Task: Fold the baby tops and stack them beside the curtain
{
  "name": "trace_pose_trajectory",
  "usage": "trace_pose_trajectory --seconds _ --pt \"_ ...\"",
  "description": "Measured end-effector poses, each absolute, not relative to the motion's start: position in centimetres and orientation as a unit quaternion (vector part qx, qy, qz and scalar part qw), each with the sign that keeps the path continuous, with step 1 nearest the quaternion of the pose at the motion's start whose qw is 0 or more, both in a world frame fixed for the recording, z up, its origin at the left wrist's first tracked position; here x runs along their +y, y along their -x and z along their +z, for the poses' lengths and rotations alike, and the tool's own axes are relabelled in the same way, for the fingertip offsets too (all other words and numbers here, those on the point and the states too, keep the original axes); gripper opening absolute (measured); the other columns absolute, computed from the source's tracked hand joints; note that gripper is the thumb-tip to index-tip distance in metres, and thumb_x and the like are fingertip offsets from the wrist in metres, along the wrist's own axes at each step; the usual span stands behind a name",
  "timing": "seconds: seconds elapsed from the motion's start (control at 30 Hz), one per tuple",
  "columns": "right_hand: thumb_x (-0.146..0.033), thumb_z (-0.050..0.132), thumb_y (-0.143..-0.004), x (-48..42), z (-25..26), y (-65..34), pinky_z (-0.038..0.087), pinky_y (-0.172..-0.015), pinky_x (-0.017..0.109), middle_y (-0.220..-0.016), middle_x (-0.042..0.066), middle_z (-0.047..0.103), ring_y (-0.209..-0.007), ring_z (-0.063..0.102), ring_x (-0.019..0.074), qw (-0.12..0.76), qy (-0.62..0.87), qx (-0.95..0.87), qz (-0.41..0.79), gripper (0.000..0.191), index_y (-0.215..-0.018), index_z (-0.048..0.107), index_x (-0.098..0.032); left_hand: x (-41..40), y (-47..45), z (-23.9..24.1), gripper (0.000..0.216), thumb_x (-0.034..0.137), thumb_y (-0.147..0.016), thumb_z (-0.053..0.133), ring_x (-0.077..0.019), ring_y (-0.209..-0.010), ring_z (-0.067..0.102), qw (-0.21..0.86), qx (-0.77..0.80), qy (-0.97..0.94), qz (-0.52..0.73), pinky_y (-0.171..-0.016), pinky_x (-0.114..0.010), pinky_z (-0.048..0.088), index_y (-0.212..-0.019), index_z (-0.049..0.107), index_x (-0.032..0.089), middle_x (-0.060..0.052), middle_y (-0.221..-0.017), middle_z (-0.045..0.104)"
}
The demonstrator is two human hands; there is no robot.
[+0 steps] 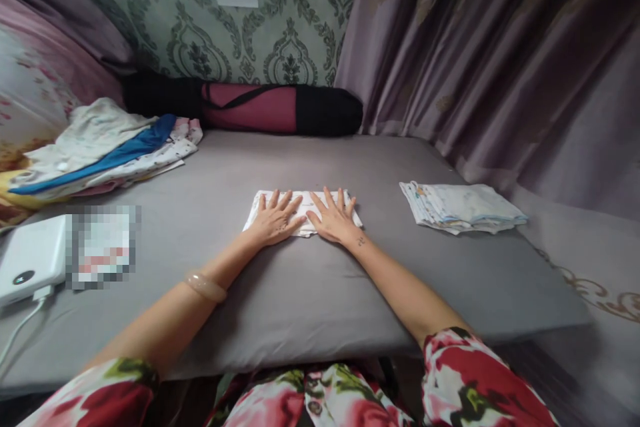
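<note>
A folded white cloth (306, 204) with small printed marks lies flat in the middle of the grey-covered surface (320, 300). Both palms press down on it from the near side. My left hand (277, 219) rests on its left half, fingers spread. On the right half lies my right hand (333, 215), its fingers apart as well. The thumbs nearly meet at the cloth's centre. Much of the cloth is hidden under the hands, so whether it is a garment I cannot tell.
A stack of folded light cloths (463, 205) sits at the right. A loose clothes pile (110, 147) lies at the back left. Nearer are a white power bank (35, 257) with a cable and a blurred item (104, 247). A long black-and-maroon bag (250, 108) lies along the wall.
</note>
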State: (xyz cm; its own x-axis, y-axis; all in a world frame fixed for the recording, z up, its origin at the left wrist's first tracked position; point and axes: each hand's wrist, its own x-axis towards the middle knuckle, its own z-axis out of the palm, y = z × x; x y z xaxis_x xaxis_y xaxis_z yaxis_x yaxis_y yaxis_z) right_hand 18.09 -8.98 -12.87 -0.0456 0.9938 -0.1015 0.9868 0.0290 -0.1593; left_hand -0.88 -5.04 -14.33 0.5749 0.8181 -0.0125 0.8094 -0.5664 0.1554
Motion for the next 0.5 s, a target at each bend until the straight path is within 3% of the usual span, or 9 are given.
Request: trace_pose_trajectory --seconds 0.27,0.5 --pt "-0.064 0.023 -0.095 -8.95 -13.02 -18.31 0.005 -0.107 0.072 -0.162 0.009 0.014 -0.146 0.004 0.0434 0.032 0.696 -0.711 0.098 0.064 -0.153 0.02 -0.038 -4.76 0.65 -14.72 0.073 0.067 -0.093 0.018 -0.04 -0.147 0.01 0.067 0.467 -0.882 0.014 -0.113 -0.065 0.006 -0.154 0.023 0.027 -0.007 -0.161 0.018" --pt "-0.066 0.027 -0.093 -8.08 -12.58 -18.75 0.002 -0.106 0.073 -0.162 0.01 0.015 -0.146 0.002 0.0425 0.028 0.688 -0.705 0.171 0.066 -0.153 0.023 -0.038 -4.4 0.46 -14.42 0.073 0.065 -0.094 0.024 -0.0419 -0.146 0.01 0.101 0.467 -0.879 0.002 -0.112 -0.067 0.005 -0.154 0.024 0.024 -0.011 -0.161 0.019"
